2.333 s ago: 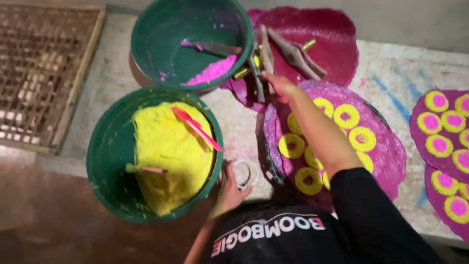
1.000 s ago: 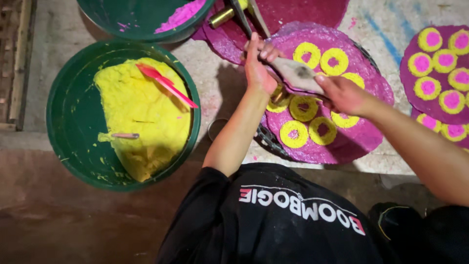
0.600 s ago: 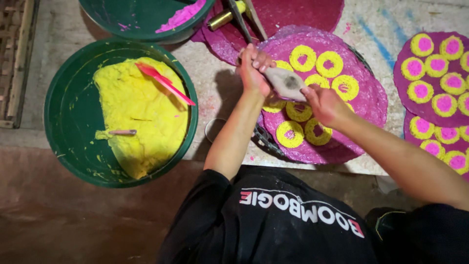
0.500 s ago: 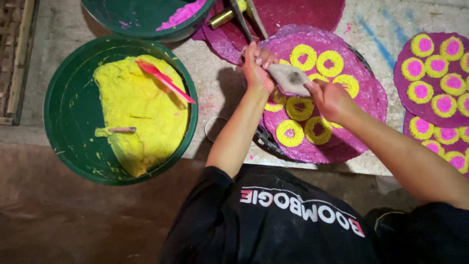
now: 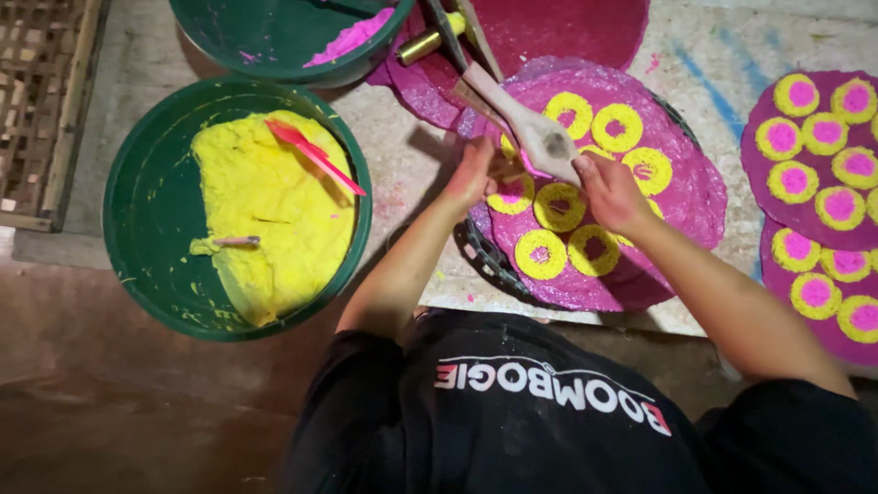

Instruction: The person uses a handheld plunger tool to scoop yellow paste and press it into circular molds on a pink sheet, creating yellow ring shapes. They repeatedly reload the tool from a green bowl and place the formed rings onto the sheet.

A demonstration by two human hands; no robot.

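— Holding what, over there?
— I had my right hand (image 5: 611,190) clamped on a wooden paddle (image 5: 530,133) above the magenta disc (image 5: 681,197) with yellow rings; my left hand (image 5: 477,169) closed at the disc's left edge, beside the green tub (image 5: 137,220).

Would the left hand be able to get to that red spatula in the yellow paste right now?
Probably yes: the left hand seems to hold nothing large, and the red spatula lies uncovered in the green tub on its side.
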